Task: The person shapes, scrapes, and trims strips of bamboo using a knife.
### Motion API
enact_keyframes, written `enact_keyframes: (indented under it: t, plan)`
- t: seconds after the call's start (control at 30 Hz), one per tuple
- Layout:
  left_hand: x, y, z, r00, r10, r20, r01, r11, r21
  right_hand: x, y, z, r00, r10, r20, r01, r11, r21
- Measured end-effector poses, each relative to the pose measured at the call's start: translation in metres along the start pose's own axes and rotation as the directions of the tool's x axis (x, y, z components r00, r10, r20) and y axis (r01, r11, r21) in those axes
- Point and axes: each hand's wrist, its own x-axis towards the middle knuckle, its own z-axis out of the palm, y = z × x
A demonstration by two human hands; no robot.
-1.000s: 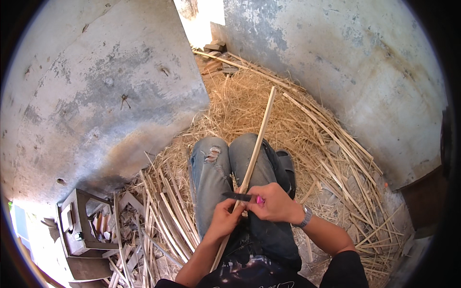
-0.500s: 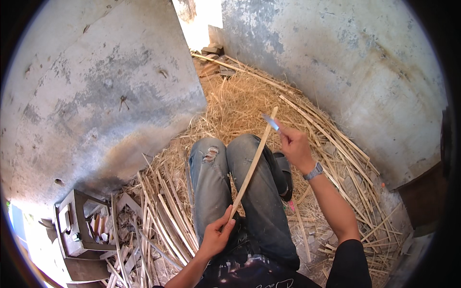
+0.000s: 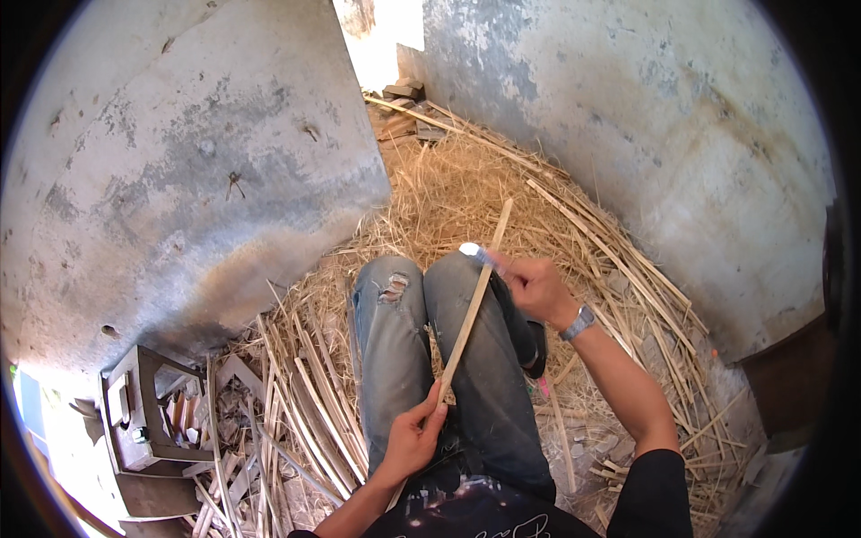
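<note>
My left hand (image 3: 416,437) is closed round the lower part of a long, pale bamboo strip (image 3: 468,325), in front of my lap. The strip slants up and away to the right, over my right knee, and its far end is free. A knife (image 3: 472,251) is in my right hand (image 3: 536,289), its handle mostly hidden by the fingers. Its blade lies across the strip, a little below the far end, and points left with a bright glint on it. The strip's near end shows below my left wrist.
Thin shavings (image 3: 448,193) cover the floor beyond my knees. Long strips lie in a bundle (image 3: 314,408) at left and along the right wall (image 3: 628,117). A wooden frame-like box (image 3: 148,408) with scraps stands at lower left. A large weathered panel (image 3: 206,170) rises at left.
My right hand and the knife have moved toward me and slightly left along the strip. My left hand has shifted a little to the right, still holding the strip.
</note>
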Motion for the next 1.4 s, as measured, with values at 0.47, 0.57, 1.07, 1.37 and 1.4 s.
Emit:
enact_keyframes:
  t: [0.47,0.57,1.07,1.37,1.4]
  plan:
    - [0.025,0.006,-0.004,0.972,-0.188,0.141,0.213,0.959,-0.188,-0.043,-0.047,0.024,0.995,-0.093,-0.037,0.089,0.992,-0.094]
    - [0.014,0.000,-0.003,0.992,-0.077,0.097,0.091,0.984,-0.150,0.006,-0.011,0.001,0.977,-0.014,-0.211,-0.006,0.996,-0.093]
    - [0.010,0.015,-0.010,0.936,-0.320,0.147,0.352,0.846,-0.400,-0.011,-0.008,0.024,0.994,-0.029,-0.106,0.028,1.000,-0.013]
    - [0.028,0.014,0.001,0.926,-0.290,0.243,0.374,0.803,-0.464,-0.066,-0.062,0.021,0.987,-0.098,0.125,0.059,0.957,0.283]
    - [0.031,0.016,0.001,0.927,-0.288,0.241,0.371,0.803,-0.467,-0.071,-0.068,0.019,0.982,-0.087,0.171,0.045,0.972,0.232]
